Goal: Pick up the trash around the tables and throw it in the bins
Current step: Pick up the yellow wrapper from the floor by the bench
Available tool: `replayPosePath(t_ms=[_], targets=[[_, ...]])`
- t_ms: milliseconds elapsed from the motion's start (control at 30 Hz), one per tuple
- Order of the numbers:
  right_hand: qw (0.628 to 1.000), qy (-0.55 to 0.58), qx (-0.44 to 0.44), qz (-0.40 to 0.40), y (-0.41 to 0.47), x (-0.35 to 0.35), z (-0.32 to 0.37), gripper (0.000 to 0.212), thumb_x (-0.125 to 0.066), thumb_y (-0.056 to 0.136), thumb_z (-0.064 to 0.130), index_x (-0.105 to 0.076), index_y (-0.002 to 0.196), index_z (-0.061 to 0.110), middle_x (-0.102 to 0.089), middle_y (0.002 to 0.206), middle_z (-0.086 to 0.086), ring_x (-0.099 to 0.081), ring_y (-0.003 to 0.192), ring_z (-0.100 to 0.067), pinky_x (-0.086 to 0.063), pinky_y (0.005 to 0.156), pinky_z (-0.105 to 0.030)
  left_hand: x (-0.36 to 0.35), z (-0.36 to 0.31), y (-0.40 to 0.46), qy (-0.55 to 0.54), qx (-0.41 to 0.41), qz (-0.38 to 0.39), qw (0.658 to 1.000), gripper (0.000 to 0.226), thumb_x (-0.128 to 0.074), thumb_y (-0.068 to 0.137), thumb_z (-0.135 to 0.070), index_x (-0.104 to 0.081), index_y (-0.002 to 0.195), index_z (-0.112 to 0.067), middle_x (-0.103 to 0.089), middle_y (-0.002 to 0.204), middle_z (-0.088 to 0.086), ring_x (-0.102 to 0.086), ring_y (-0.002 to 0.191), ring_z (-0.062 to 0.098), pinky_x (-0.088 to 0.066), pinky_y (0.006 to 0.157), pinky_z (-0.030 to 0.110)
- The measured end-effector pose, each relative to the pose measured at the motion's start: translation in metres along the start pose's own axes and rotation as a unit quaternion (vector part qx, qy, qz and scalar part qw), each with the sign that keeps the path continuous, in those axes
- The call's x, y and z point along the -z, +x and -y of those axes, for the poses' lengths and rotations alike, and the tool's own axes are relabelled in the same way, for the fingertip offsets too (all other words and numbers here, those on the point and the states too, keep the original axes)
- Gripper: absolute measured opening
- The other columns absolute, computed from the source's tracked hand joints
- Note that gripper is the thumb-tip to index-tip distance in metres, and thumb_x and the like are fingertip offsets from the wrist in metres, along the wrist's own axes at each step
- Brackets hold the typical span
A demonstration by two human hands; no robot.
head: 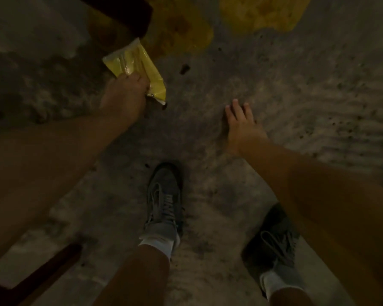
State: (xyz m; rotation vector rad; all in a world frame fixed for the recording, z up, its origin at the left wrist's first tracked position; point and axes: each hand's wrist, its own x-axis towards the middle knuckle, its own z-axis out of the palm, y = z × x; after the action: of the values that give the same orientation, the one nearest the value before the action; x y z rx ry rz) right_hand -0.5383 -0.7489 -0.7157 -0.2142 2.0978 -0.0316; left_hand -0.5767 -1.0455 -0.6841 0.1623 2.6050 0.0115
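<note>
A crumpled yellow wrapper [135, 62] with a silvery inside is at the upper left, just above the dim concrete floor. My left hand [125, 97] is closed on its lower edge, fingers curled around it. My right hand [241, 120] hangs over the floor to the right, fingers spread, holding nothing. A small dark scrap [184, 69] lies on the floor just right of the wrapper.
A dark wooden furniture leg [117, 21] stands right behind the wrapper. Another dark wooden bar [47, 270] crosses the lower left. Yellow painted patches [263, 12] mark the floor at the top. My two grey sneakers [164, 199] stand below on stained concrete.
</note>
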Motion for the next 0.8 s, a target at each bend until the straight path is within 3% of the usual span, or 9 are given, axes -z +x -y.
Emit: replayPosePath(t_ms=[133,300,467,633,800], targets=[[1.0,-0.001,-0.013,0.01,0.0,0.018,0.002,0.083,-0.053,0.095,0.02,0.001,0.159,0.025,0.015,0.166,0.007,0.01,0.153,-0.026,-0.028,0.116,-0.056,0.033,-0.013,-0.014,-0.083,0.001,-0.013,0.996,0.03,-0.057,0.089,-0.015,-0.063,0.118,-0.01,-0.062,0.118,0.019,-0.056,0.109,0.041,-0.047,0.09,0.052],[0.996,-0.009,0.014,0.093,-0.035,0.094,0.007,0.07,-0.057,0.097,0.033,-0.025,0.156,0.015,-0.03,0.158,-0.017,-0.036,0.141,-0.039,-0.037,0.112,-0.052,0.094,-0.043,-0.047,-0.151,0.004,-0.013,0.988,0.027,-0.061,0.085,-0.017,-0.069,0.111,-0.015,-0.066,0.114,0.015,-0.061,0.104,0.038,-0.051,0.083,0.048],[0.998,0.046,0.033,-0.025,-0.165,0.177,0.012,0.042,-0.05,0.096,0.03,-0.051,0.133,0.01,-0.058,0.134,-0.021,-0.057,0.122,-0.038,-0.047,0.098,-0.042,0.197,-0.066,-0.096,-0.174,0.021,-0.015,0.984,0.024,-0.063,0.081,-0.02,-0.073,0.103,-0.02,-0.07,0.106,0.016,-0.064,0.094,0.04,-0.053,0.077,0.042],[0.993,0.078,0.007,-0.084,-0.317,0.279,0.014,0.037,-0.048,0.096,0.036,-0.06,0.124,0.015,-0.062,0.126,-0.014,-0.06,0.114,-0.034,-0.051,0.091,-0.039,0.335,-0.079,-0.148,-0.17,0.038,0.033,0.984,0.03,-0.06,0.085,-0.031,-0.069,0.113,-0.026,-0.066,0.114,0.007,-0.059,0.106,0.035,-0.051,0.085,0.044],[0.978,0.091,-0.038,-0.183,-0.445,0.374,0.02,0.035,-0.05,0.094,0.037,-0.063,0.12,0.018,-0.062,0.122,-0.009,-0.059,0.113,-0.031,-0.05,0.091,-0.038,0.477,-0.089,-0.187,-0.212,-0.029,-0.014,0.977,0.03,-0.059,0.089,-0.032,-0.067,0.118,-0.027,-0.06,0.114,0.004,-0.053,0.106,0.028,-0.05,0.088,0.047]])
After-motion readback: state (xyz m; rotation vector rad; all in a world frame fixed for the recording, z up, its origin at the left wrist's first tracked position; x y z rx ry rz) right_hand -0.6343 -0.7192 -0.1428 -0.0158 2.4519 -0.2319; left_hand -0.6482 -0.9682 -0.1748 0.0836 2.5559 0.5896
